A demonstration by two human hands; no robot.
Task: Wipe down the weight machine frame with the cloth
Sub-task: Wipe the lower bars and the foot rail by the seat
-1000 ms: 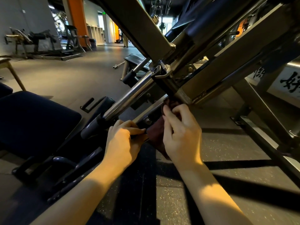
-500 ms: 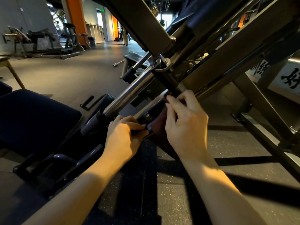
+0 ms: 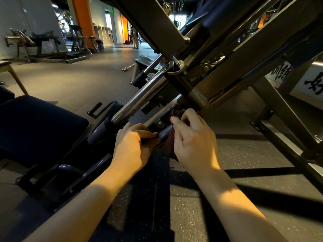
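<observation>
The right hand [image 3: 194, 142] pinches the dark maroon cloth [image 3: 175, 114] with curled fingers, at its 12 o'clock, against the grey-brown metal machine frame [image 3: 236, 63]. At its 9 o'clock the left hand [image 3: 132, 147] grips closely a dark grey round handle [image 3: 165, 134].

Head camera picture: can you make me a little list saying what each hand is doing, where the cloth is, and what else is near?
place: gym, speckled black rubber floor
left hand: grips a dark grey rounded handle
right hand: pinches the dark maroon cloth, pushing it up under the frame
frame: slanted grey-brown steel beams crossing overhead
cloth spot: bunched under the beam joint, partly hidden by the hand
nearby: shiny chrome bar, dark blue padded seat
</observation>
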